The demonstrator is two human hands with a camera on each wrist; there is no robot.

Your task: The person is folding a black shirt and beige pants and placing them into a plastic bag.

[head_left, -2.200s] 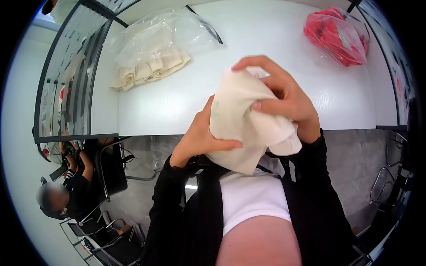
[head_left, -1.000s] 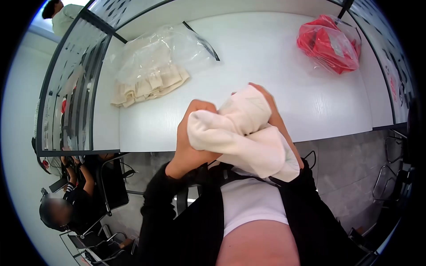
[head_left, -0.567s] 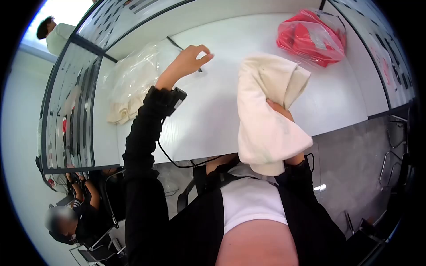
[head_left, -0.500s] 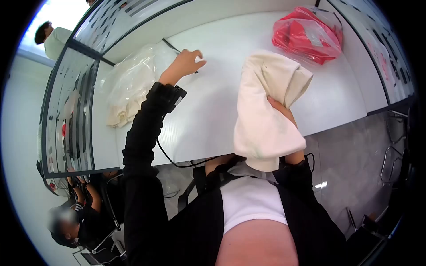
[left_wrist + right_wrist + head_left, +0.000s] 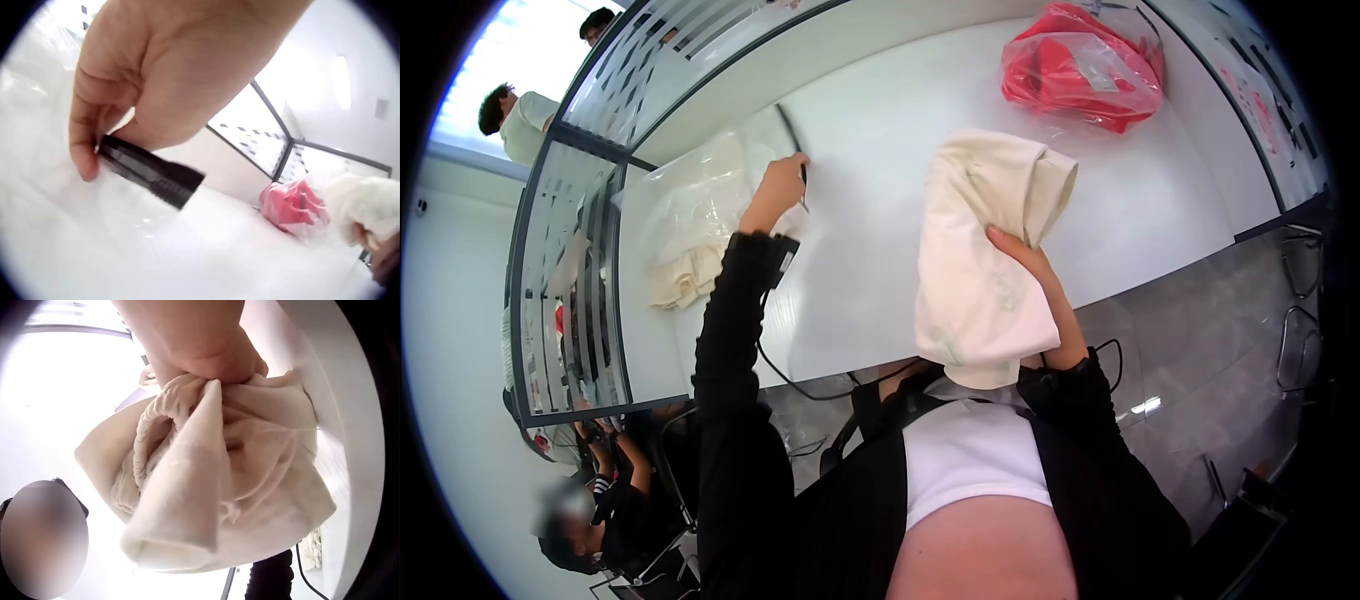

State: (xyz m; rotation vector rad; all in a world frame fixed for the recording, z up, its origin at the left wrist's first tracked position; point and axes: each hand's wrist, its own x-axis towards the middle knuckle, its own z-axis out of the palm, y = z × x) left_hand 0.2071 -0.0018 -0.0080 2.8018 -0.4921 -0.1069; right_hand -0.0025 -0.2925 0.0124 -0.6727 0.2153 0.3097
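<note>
My right hand (image 5: 1022, 250) grips a folded cream cloth (image 5: 980, 290) over the table's front edge, with my thumb on top. The right wrist view shows a gathered, elastic-looking band (image 5: 142, 440) and a loose flap on the cloth's underside. At the table's left side, my left hand (image 5: 776, 190) pinches the black edge strip (image 5: 150, 172) of a clear plastic bag (image 5: 710, 165). The bag lies flat on the tabletop, and pleated cream fabric (image 5: 687, 277) sticks out of its near end. The fingers of my right hand are mostly hidden behind the cloth.
A clear bag of red fabric (image 5: 1085, 75) lies at the back right of the white table (image 5: 870, 200). Partitions (image 5: 580, 280) border the table. A black cable (image 5: 800, 393) hangs below its front edge. Another person (image 5: 585, 530) sits at the left.
Both hands worked the cream cloth at first. My left hand then let go, moved left over the clear bag, and took hold of its black strip. My right hand keeps holding the cloth.
</note>
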